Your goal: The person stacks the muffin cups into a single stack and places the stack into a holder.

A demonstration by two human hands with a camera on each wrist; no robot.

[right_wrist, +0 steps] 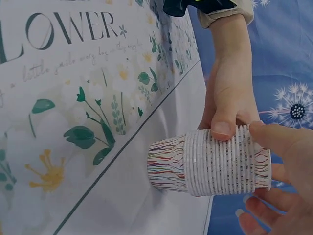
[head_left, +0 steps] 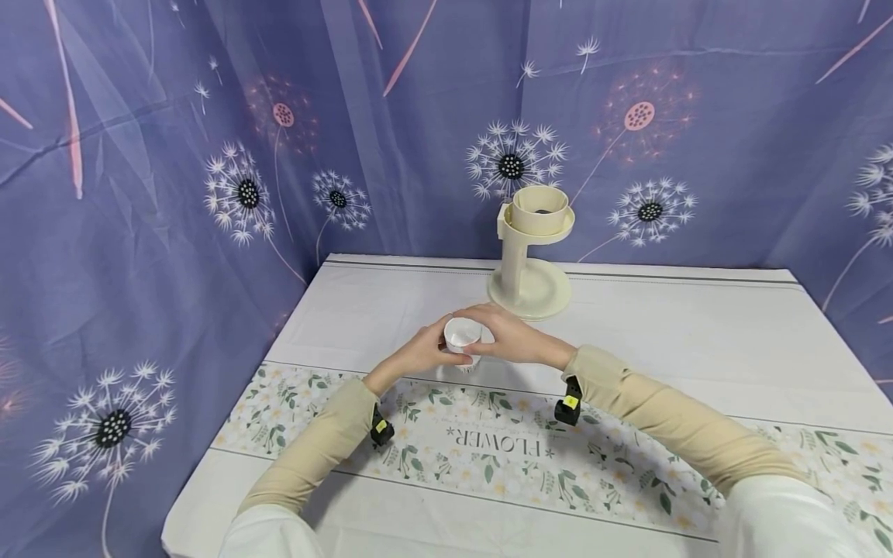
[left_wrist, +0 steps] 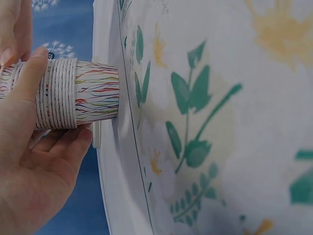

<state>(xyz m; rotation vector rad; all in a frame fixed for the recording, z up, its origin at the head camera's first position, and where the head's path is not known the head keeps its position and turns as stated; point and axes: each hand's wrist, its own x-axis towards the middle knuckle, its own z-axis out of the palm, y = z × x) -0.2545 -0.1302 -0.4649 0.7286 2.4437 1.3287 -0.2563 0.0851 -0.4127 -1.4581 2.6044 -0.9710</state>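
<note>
Both hands hold a nested stack of paper cups, white with thin colored wavy lines. My left hand grips the stack from its left side, thumb and fingers around the stacked rims, as the left wrist view also shows on the cups. At the mouth end, my right hand holds the topmost cup, its thumb and fingers about the rim. That cup stands out a little from the rest of the stack. In the head view the stack is upright, its lower part mostly hidden by the hands.
Behind the hands stands a cream holder with a round base and a ring on top carrying a short cylinder. A white tablecloth with a floral band covers the table. Purple dandelion curtains hang behind and at the left.
</note>
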